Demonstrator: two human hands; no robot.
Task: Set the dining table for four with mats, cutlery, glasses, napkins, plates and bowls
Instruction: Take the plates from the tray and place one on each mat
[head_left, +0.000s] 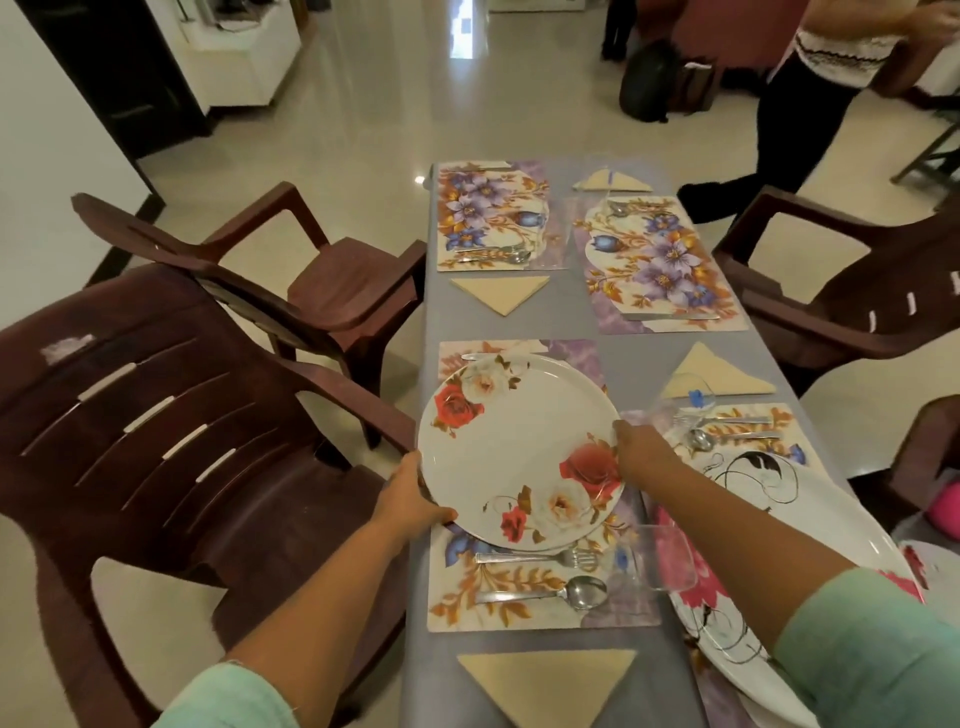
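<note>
rose-patterned plate (519, 452) over our near-left floral mat (540, 613), our left hand (410, 499) gripping its left rim, our right hand (636, 449) pinching its right rim, fork (540, 558) and spoon (550, 594) beside it

A home dining room: table (587, 312) with floral mats (493, 218), brown plastic chairs (156, 415).
</note>
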